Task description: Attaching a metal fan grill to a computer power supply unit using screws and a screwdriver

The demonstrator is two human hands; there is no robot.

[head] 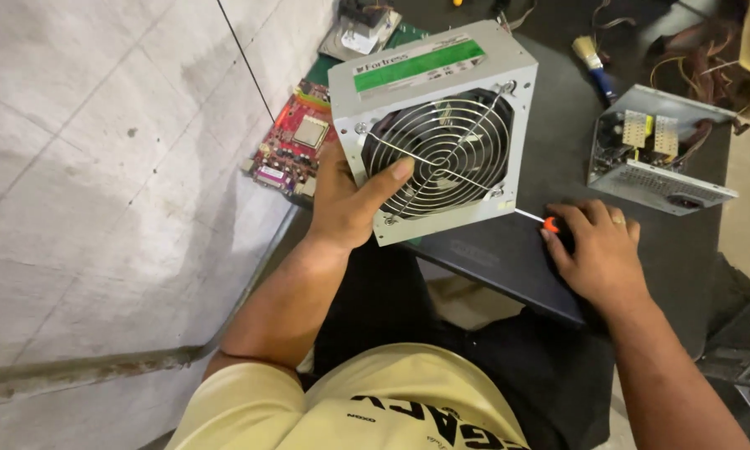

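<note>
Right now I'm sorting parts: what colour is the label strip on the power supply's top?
Green, on the grey power supply held by the left hand; seen in the head view.

Bare dark tabletop [558, 142] between power supply [433, 125] and opened unit [658, 154]; circuit board [296, 142] crowds left.

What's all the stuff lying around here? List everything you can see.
Power supply box: one, grey with a green label and a round fan grille, held up at centre.
Screwdriver: one, orange and black handle, thin shaft pointing at the box's lower corner.
Open power supply: one, grey, lid off, parts showing, on the right.
Circuit board: one, red, by the wall on the left.
Brush: one, blue handle, top right.
Wires: a tangle, mixed colours, top right.
Mat: one, black, under the parts.
Left hand: grips the box, thumb on the grille.
Right hand: holds the screwdriver.
</note>
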